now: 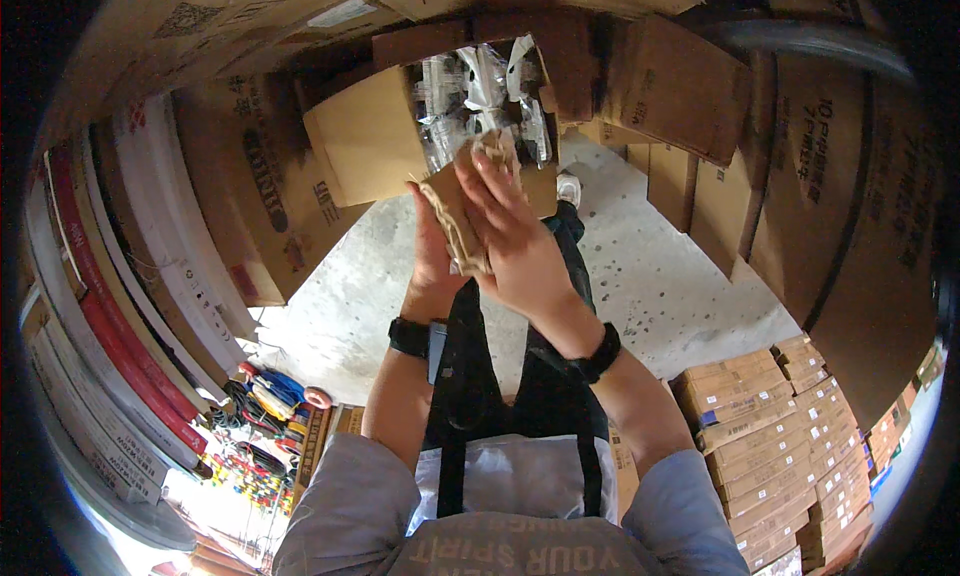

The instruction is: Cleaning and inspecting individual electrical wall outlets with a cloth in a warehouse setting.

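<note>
Brown corrugated-cardboard piece [453, 202], 11 o'clock of centre, held between bare left hand [432, 261] (fingers mostly hidden) and bare right hand [526, 259] (fingers laid across); even opposing pressure should steady it without crushing its wavy edge.

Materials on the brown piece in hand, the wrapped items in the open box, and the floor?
Brown piece: likely cardboard; matte, with a ragged, wavy edge.
Wrapped items: outer layer probably clear plastic film; glossy, with crinkled highlights. Contents unclear.
Floor: probably concrete; pale grey, marked with dark spots.
</note>
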A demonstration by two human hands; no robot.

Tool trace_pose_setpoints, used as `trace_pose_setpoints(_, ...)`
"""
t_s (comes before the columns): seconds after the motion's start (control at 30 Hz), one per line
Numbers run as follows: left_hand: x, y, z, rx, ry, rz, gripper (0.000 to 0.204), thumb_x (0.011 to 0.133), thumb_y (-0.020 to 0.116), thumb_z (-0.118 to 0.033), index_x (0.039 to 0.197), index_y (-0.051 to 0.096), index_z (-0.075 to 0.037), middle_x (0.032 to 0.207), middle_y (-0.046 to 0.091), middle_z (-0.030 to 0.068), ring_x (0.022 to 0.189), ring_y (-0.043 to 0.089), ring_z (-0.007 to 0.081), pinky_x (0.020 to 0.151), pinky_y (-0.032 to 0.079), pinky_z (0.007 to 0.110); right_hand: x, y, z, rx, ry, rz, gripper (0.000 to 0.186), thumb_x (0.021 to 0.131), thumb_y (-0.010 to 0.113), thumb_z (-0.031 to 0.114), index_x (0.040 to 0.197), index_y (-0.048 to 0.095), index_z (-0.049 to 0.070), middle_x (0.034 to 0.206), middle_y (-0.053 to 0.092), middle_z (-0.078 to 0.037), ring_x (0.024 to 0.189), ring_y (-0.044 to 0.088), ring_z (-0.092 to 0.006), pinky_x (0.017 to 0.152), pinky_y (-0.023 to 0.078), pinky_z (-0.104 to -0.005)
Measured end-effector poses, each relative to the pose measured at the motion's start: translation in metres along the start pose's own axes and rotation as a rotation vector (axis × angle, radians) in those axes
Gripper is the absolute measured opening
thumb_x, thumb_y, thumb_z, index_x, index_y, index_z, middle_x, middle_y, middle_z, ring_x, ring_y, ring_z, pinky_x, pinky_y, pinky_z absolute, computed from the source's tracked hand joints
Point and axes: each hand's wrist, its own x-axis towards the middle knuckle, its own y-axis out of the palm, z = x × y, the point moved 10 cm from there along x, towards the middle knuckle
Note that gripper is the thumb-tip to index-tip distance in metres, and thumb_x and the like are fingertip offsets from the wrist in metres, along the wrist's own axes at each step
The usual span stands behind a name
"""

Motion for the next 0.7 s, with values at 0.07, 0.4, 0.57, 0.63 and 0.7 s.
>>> trace_pose_setpoints(0.07,0.007,0.007,0.002,-0.196,-0.017,0.116,0.076,0.087,0.027,-0.067,0.143,0.026,-0.015,0.135,0.042,0.0177,0.121,0.045,0.0307,0.102,0.038,0.045,-0.017,0.004,0.013,-0.007,-0.059,0.037,0.043,0.076,0.062,0.011,0.114,0.055,-0.009,0.139,0.04,-0.014,0.134,0.03,-0.0292,0.107,0.032,-0.0409)
trace_pose_setpoints(0.4,0.002,0.014,0.012,-0.292,-0.135,0.275,0.081,0.086,0.034,-0.067,0.145,0.018,-0.014,0.135,0.042,0.0186,0.122,0.045,0.0317,0.103,0.036,0.045,-0.026,0.009,0.015,0.014,-0.015,0.035,0.043,0.073,0.061,0.008,0.112,0.056,-0.01,0.138,0.042,-0.017,0.135,0.03,-0.0281,0.108,0.031,-0.0409)
trace_pose_setpoints(0.57,-0.002,0.001,0.014,0.218,-0.021,0.091,0.079,0.089,0.025,-0.065,0.144,0.02,-0.01,0.143,0.033,0.0107,0.129,0.037,0.0251,0.106,0.032,0.037,0.003,-0.004,-0.016,0.005,0.105,-0.092,0.043,0.073,0.06,0.005,0.114,0.055,-0.008,0.135,0.043,-0.019,0.134,0.029,-0.0302,0.109,0.028,-0.0404)
trace_pose_setpoints(0.63,0.001,0.006,0.018,0.013,-0.116,0.059,0.078,0.089,0.023,-0.065,0.144,0.021,-0.009,0.143,0.034,0.0109,0.128,0.038,0.0253,0.106,0.032,0.038,0.007,-0.008,-0.022,-0.054,0.098,-0.089,0.044,0.073,0.06,0.004,0.115,0.054,-0.008,0.135,0.043,-0.019,0.134,0.029,-0.031,0.109,0.029,-0.0406)
trace_pose_setpoints(0.7,0.005,0.008,0.012,-0.052,-0.083,0.062,0.08,0.088,0.022,-0.067,0.143,0.022,-0.009,0.141,0.037,0.0118,0.127,0.04,0.0254,0.106,0.034,0.038,-0.001,-0.009,-0.027,0.009,0.123,-0.105,0.044,0.073,0.058,0.002,0.116,0.055,-0.005,0.136,0.043,-0.018,0.135,0.027,-0.0325,0.109,0.028,-0.0438)
